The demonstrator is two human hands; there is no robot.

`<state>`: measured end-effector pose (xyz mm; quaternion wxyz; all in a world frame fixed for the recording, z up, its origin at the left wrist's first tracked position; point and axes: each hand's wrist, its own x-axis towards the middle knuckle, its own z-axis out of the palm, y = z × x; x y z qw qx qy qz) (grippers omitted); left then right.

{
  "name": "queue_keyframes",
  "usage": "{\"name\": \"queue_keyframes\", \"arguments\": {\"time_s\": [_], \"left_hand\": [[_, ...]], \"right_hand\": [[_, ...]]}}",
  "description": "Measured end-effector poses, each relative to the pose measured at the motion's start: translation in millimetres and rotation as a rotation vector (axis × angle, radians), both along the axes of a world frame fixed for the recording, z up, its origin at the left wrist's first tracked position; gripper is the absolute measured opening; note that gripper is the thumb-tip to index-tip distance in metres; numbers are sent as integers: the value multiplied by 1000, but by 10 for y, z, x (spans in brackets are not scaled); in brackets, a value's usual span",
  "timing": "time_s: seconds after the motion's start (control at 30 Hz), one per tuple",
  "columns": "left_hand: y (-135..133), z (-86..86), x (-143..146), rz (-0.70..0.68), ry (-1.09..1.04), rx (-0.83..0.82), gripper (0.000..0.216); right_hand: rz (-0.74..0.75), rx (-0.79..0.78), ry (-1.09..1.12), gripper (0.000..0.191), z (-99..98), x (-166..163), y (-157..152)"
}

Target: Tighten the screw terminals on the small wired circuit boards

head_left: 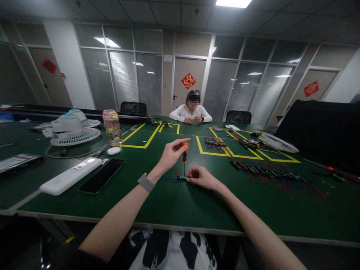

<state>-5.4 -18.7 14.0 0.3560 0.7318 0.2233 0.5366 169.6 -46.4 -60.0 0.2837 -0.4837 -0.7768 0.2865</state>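
My left hand [172,154] is closed on the orange-and-black handle of a screwdriver [185,153], one finger stretched over its top. The screwdriver stands upright, its shaft reaching down to a small green circuit board [183,177] on the table. Red and blue wires run out from the board's left side. From the right, my right hand [203,177] pinches the board's edge between thumb and fingers, close to the screwdriver's tip. Whether the tip sits in a screw is too small to tell.
Wired circuit boards [261,171] lie in a row on the right; more boards [215,143] sit by yellow tape. Left are a black phone [102,176], a white power strip [71,175], a bottle [111,127] and a fan [74,131]. A person [191,110] sits opposite.
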Motion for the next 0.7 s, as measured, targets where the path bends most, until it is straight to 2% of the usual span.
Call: {"name": "queue_keyframes", "arguments": {"time_s": [0.1, 0.13, 0.23, 0.3, 0.47, 0.6, 0.7], "left_hand": [[-5, -2, 6, 102, -7, 70, 30], [-8, 1, 6, 68, 3, 66, 30], [-24, 21, 3, -158, 41, -36, 36], [-38, 29, 4, -204, 48, -77, 38], [-41, 23, 17, 29, 15, 30, 31], [-13, 18, 5, -81, -11, -27, 35], [-5, 18, -14, 10, 10, 6, 36]], "right_hand": [[-8, -5, 7, 18, 6, -1, 3], [-10, -8, 11, 18, 8, -2, 3], [-9, -17, 18, 17, 13, -2, 2], [-4, -16, 17, 17, 16, 0, 0], [0, -7, 2, 16, 27, 4, -1], [-1, -8, -6, 16, 28, 5, 3], [2, -8, -3, 15, 19, 5, 7]]}}
